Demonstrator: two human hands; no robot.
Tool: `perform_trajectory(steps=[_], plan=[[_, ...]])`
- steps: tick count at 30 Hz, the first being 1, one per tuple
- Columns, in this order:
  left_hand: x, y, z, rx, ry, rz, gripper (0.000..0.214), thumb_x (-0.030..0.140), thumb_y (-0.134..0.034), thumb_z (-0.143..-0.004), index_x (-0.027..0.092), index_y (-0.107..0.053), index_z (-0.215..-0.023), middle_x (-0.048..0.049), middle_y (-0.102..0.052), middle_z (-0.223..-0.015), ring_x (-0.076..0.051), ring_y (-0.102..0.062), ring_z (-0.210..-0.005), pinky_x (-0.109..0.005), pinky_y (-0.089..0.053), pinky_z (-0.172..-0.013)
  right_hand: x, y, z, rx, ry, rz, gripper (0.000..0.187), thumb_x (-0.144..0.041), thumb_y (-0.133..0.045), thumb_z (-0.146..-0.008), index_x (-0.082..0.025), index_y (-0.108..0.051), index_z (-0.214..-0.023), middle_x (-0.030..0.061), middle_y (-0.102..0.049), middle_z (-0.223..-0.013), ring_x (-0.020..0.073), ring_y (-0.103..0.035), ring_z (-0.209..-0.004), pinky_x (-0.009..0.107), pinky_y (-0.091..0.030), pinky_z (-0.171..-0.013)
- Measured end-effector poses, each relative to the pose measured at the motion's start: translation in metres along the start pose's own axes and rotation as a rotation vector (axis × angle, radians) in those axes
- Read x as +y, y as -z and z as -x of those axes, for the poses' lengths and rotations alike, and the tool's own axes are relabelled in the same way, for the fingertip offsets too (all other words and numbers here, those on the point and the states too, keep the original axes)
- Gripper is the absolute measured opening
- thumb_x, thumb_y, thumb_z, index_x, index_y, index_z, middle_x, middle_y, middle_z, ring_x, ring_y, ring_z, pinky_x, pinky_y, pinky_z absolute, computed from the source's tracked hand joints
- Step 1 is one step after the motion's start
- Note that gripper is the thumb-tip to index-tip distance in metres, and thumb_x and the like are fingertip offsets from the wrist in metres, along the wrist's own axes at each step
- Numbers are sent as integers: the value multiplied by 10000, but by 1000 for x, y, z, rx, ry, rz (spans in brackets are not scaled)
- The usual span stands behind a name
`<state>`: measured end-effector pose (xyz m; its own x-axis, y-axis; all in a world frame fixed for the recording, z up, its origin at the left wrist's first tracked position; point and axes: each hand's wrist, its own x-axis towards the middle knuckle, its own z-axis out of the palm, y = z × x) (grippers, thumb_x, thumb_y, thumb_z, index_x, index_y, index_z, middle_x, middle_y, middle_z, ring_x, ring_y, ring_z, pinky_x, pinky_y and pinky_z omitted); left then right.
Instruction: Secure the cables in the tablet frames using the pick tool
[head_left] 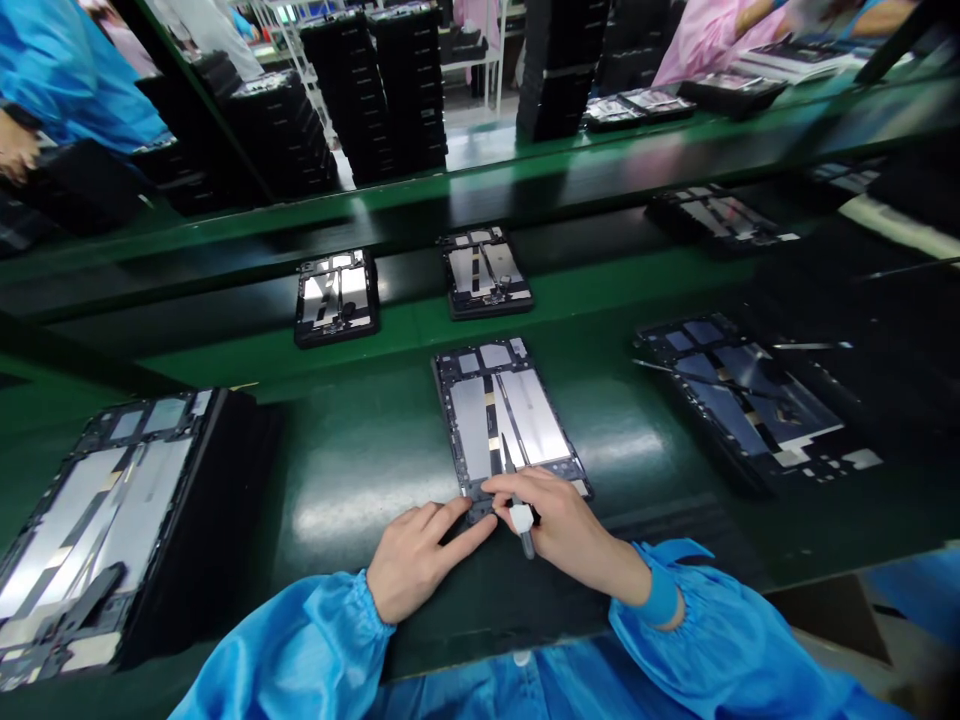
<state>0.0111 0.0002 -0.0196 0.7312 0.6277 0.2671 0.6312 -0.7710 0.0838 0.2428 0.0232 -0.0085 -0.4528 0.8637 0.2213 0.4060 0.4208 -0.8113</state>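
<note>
An opened tablet (525,405), its silver inner plates and dark ribbon cable showing, lies on the green bench in front of me. At its lower left corner my left hand (416,555) rests with forefinger and thumb stretched apart, their tips touching a small dark part. My right hand (559,515) is closed around slim dark tweezers (507,452), whose pointed end lies over the tablet's lower half. A white piece (521,517) shows at the tweezers near my fingers. The right fingertips bend over the tablet's bottom edge, partly hiding it.
A stack of opened tablets (97,510) stands at left; another opened tablet (739,390) lies at right with a thin metal tool across it. Two more, one tablet (336,295) and another tablet (487,270), sit ahead. Black tray stacks (409,95) and co-workers' sleeves appear beyond.
</note>
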Motion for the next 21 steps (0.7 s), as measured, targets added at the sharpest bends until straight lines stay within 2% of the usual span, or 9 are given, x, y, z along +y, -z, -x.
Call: perform_trajectory(steps=[4,8,11,13,16,21], plan=[[6,-1,-2,-16,24,-49,398,146,-371,-993,258,-513,-1347,-102,-617,-1182,-185,-598,-835,-307,-529,-689,-6,10,4,35,-16,-32,244,-178,-548,-936,-243,-658,-1144,38,-738,-868,218,-682,-819,350,-536,-758],[14,-4,-3,38,93,-40,335,157,-438,-982,232,-557,-1286,-101,-614,-1161,-189,-610,-848,-308,-539,-675,-15,25,18,28,-79,-106,318,-282,-463,-999,-277,-602,-1286,55,-722,-995,197,-681,-838,333,-551,-786],[18,-5,-5,74,113,-12,298,167,-461,-977,222,-578,-1246,-98,-609,-1153,-194,-617,-857,-319,-553,-677,-13,24,28,0,-166,-210,328,-291,-445,-1006,-271,-577,-1306,53,-693,-974,158,-659,-723,298,-562,-701],[18,-6,-6,80,116,5,290,169,-464,-976,219,-583,-1235,-98,-607,-1148,-197,-619,-856,-328,-560,-674,-8,19,31,6,-241,-296,281,-294,-474,-990,-231,-581,-1242,46,-685,-902,145,-646,-665,270,-554,-623],[17,-5,-6,86,117,21,288,172,-459,-976,216,-582,-1233,-99,-608,-1135,-199,-619,-843,-333,-566,-658,-2,12,31,42,-304,-333,146,-293,-528,-958,-208,-602,-1051,15,-657,-754,148,-644,-630,254,-535,-588],[17,-5,-7,94,117,27,286,179,-443,-981,216,-582,-1229,-99,-613,-1124,-190,-616,-832,-320,-566,-649,-5,10,27,23,-256,-274,118,-268,-536,-940,-205,-635,-960,24,-671,-785,144,-642,-621,254,-515,-592]])
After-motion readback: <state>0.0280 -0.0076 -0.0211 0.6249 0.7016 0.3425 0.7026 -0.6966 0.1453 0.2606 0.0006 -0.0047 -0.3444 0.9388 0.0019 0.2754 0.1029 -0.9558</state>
